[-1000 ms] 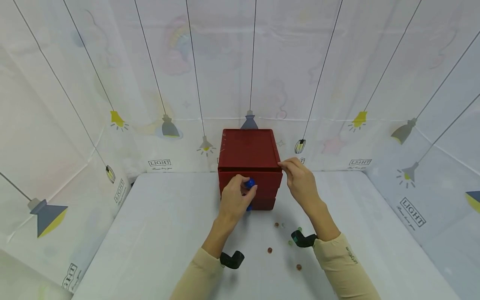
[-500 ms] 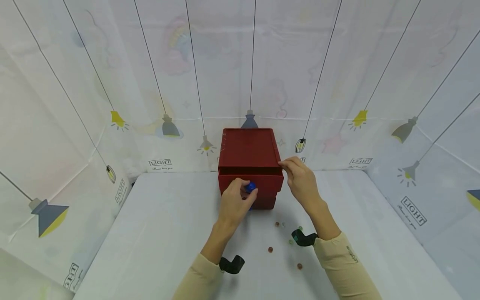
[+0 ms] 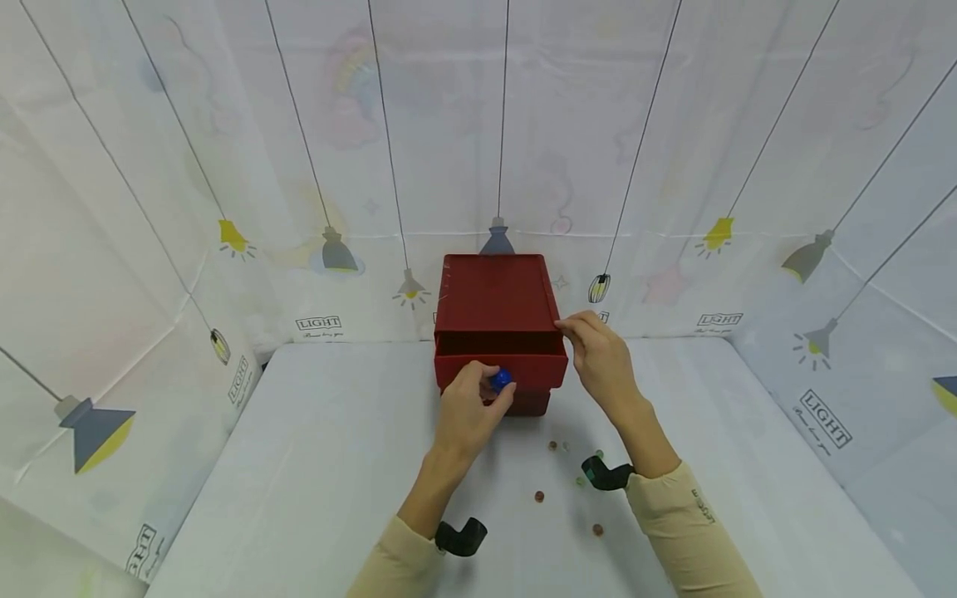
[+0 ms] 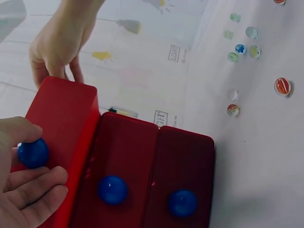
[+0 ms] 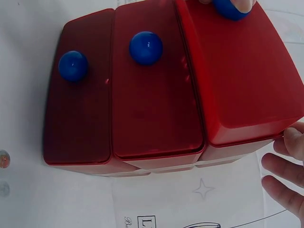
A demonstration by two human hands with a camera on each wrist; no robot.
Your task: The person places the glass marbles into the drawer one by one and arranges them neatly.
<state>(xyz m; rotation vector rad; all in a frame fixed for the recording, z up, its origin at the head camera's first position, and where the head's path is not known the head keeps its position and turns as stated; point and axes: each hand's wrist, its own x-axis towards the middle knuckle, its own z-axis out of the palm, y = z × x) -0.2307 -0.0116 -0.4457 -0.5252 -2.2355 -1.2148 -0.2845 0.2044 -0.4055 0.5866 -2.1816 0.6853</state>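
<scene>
A red cabinet (image 3: 495, 291) with three stacked drawers stands at the back of the white table. Its top drawer (image 3: 540, 370) is pulled partway out, and a dark gap shows behind the front panel. My left hand (image 3: 465, 409) pinches the round blue knob (image 4: 33, 153) of that drawer between thumb and fingers. At the cabinet's upper right front edge, my right hand (image 3: 602, 363) holds on with its fingertips. Below, the middle drawer (image 5: 154, 104) and the bottom drawer (image 5: 78, 116) are closed, each with a blue knob.
Several glass marbles lie loose on the table in front and to the right of the cabinet, including an orange-striped marble (image 4: 282, 86) and a blue marble (image 4: 241, 49). A printed lamp-pattern cloth (image 3: 336, 166) hangs close behind.
The top drawer has slid toward me, widening the gap beneath the cabinet's top. My left hand has moved back with the knob; my right hand has stayed at the edge.
</scene>
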